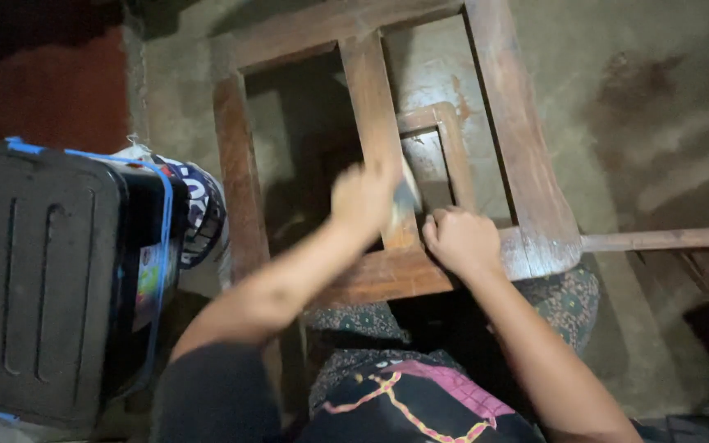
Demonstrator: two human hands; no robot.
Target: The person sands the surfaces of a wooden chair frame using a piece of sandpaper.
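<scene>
A brown wooden frame (519, 131) with a middle slat (375, 107) stands on the concrete floor in front of me. My left hand (360, 197) is blurred and closed around a small pale object, maybe a scrap of sandpaper (406, 197), pressed against the lower end of the middle slat. My right hand (461, 239) is a fist resting on the frame's near rail (387, 275), just right of the slat. A smaller wooden frame (445, 139) lies below, seen through the opening.
A black ribbed plastic case (34, 279) with blue straps stands at the left, a printed sack (203, 213) beside it. A thin wooden bar (666, 239) juts right from the frame's corner. Patterned cloth (568, 299) covers my knees.
</scene>
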